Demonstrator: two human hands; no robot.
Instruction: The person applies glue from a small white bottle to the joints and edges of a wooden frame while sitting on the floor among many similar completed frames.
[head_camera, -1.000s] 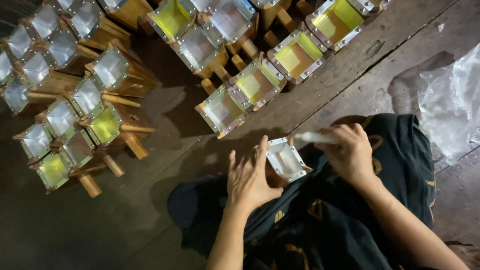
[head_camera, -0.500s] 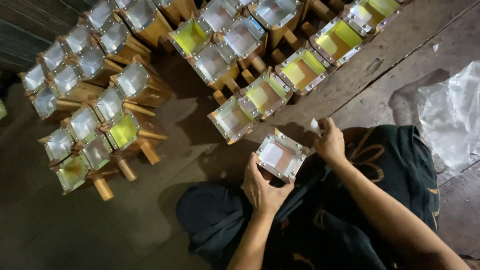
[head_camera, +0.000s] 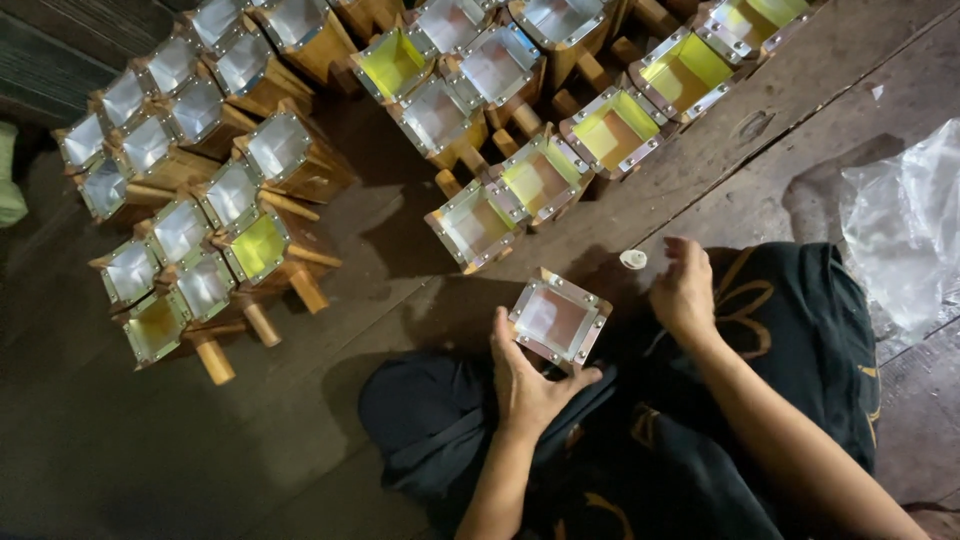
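**Wooden box frame in left hand, right hand by small white disc**

Far left edge: a bit of pale green cloth (head_camera: 10, 190), mostly out of frame.

Left cluster (head_camera: 190, 210): a dozen or so square wooden boxes with metal-edged tops and clear or frosted panels, packed touching each other on the dark plank floor (head_camera: 150, 450). Two show yellow-green inside, rest look white/grey. Round wooden pegs stick out from the lower ones toward the person.

Centre to upper right: second row of boxes (head_camera: 560, 110), running diagonally, same build, several with yellow-green interiors. Nearest of that row (head_camera: 475, 225) sits just above the held one, apart from it.

Left hand (head_camera: 525, 385): fingers spread partway, thumb out to the right, cupping the underside of a single box frame (head_camera: 560, 320). Frame is tilted, open face up toward camera, metal corner strips visible, resting over the dark cloth (head_camera: 620, 440) on the lap. Nothing blocks the view of it.

Small white disc (head_camera: 633, 259) lies on the floor just right of the frame, close to the right fingertips; contact can't be told.

Right hand (head_camera: 685, 290): loosely curled, fingers bent down, holding nothing visible, hovering above the lap near the disc.

Far right: crumpled clear plastic bag (head_camera: 905, 230) on the floor, well apart from both hands.
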